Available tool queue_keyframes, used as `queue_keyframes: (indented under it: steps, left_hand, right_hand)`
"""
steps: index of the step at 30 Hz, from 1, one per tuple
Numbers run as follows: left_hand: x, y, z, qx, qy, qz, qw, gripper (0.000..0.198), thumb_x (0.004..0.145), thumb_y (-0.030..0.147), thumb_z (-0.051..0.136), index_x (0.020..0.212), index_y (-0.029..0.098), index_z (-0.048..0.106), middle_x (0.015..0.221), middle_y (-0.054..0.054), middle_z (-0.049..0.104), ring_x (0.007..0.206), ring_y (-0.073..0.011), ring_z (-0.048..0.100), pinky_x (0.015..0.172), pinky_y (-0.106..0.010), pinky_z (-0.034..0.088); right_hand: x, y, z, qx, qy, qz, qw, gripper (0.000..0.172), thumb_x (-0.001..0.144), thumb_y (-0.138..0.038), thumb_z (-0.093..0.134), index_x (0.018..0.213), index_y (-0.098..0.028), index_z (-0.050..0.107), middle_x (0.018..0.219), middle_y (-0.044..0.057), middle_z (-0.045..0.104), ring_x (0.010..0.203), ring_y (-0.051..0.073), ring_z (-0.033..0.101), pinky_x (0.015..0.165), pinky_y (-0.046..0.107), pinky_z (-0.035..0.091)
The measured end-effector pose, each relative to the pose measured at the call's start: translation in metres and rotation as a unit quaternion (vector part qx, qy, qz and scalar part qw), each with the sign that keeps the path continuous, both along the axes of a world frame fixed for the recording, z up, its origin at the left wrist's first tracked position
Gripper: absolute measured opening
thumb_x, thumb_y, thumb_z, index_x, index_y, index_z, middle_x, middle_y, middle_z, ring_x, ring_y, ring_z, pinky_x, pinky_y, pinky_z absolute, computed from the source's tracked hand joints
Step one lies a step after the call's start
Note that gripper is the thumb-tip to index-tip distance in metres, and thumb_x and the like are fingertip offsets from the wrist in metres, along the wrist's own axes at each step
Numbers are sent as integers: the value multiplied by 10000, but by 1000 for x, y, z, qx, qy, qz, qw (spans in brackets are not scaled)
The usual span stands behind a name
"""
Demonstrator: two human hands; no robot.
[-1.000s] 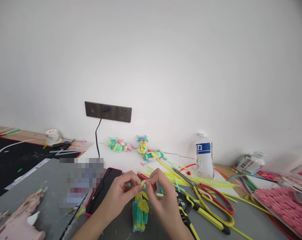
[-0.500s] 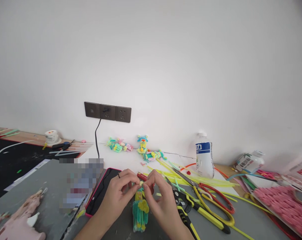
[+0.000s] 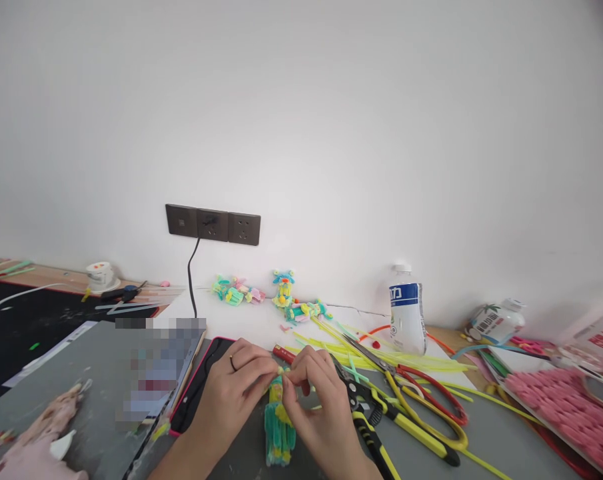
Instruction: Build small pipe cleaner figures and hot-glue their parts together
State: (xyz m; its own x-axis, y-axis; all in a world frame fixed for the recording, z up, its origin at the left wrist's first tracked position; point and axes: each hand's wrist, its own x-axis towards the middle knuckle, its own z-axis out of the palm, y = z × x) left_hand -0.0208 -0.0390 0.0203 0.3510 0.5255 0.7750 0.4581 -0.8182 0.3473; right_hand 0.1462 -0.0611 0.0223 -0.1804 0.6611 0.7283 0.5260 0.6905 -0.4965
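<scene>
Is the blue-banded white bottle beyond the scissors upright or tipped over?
Upright: the blue-banded bottle stands with its white cap uppermost.

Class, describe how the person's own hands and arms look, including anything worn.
The left hand wears a thin, dark ring on one finger. The right hand shows no ring. No gloves, sleeves or markings show.

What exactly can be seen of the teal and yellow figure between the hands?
The figure looks like fuzzy pipe cleaner: broad, ribbed teal below, with yellow at the bottom, and narrower, yellowish above. A yellow patch shows beside the right hand, which pinches the top together with the left hand, partly hiding it. Whether it rests on the grey surface is unclear.
</scene>
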Motion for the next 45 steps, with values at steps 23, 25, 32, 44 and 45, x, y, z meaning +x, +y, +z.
queue_keyframes:
  steps: [23,25,32,44,45]
  left_hand:
    - [8,-2,6,-387,-182,-51,902,264,869,411,600,790,169,670,782,-49,613,744,-167,563,559,-208,439]
    - [9,-2,6,-389,-185,-50,901,248,857,399,613,794,166,671,783,-50,616,739,-167,559,555,-209,436]
    - [8,-3,8,-372,-175,-55,910,241,878,362,588,780,165,687,752,-42,607,708,-159,553,561,-220,422]
    - [8,-6,14,-421,-169,-103,885,278,900,398,572,759,177,661,727,-13,535,701,-145,484,586,-231,375]
    - [8,-6,14,-427,-164,-113,882,285,903,400,572,749,176,658,722,-11,530,700,-143,483,595,-234,376]
  right_hand:
    - [10,5,10,122,-27,-70,990,138,895,-91,626,838,-208,579,758,6,622,695,148,589,701,319,328]
    - [11,5,10,114,-39,-66,990,140,896,-97,624,840,-215,574,752,2,624,689,148,591,699,323,325]
    - [14,7,10,30,-34,-17,999,137,893,-113,619,839,-231,578,768,-1,630,697,162,578,690,332,329]
    - [25,19,8,-279,191,178,924,128,833,-292,716,761,-206,654,752,0,581,707,156,522,673,278,421]
    - [28,20,8,-294,191,191,917,141,829,-303,722,754,-202,658,746,-1,580,708,155,528,677,277,423]
